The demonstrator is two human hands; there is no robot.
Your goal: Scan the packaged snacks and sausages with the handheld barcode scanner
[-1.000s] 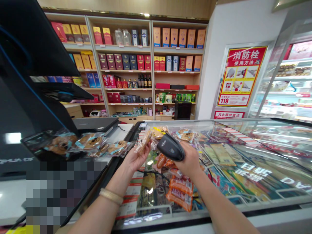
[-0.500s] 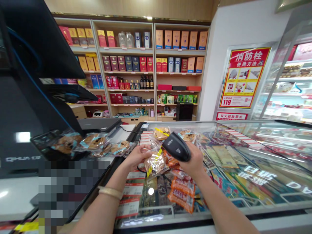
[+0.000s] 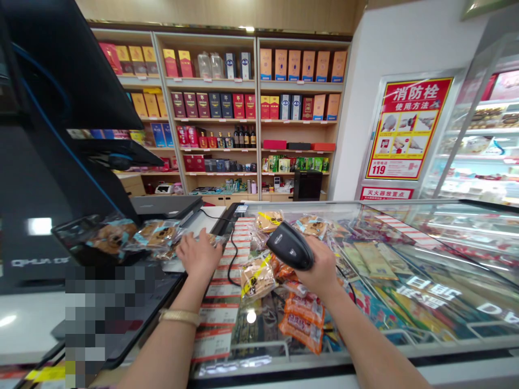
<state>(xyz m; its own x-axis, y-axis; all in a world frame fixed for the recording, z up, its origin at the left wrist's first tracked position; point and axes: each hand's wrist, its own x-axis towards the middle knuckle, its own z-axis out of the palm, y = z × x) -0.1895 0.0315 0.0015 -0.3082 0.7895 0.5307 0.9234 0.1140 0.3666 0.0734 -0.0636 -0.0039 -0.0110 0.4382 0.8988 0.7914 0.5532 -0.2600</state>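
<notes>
Reaching across the counter, the left hand (image 3: 198,253) rests palm down, fingers lightly spread, on clear snack packets (image 3: 156,236) beside the dark till. The right hand (image 3: 322,267) is wrapped around a black barcode scanner (image 3: 290,246) over the glass freezer lid (image 3: 405,270). Its long axis slants up and left, head aimed toward the packets. Likely mid-scanning; picking one packet comes next.

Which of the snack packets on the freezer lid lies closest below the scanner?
The clear packet with the yellow stripe, just left of the right hand holding the scanner; the orange packets lie lower.
</notes>
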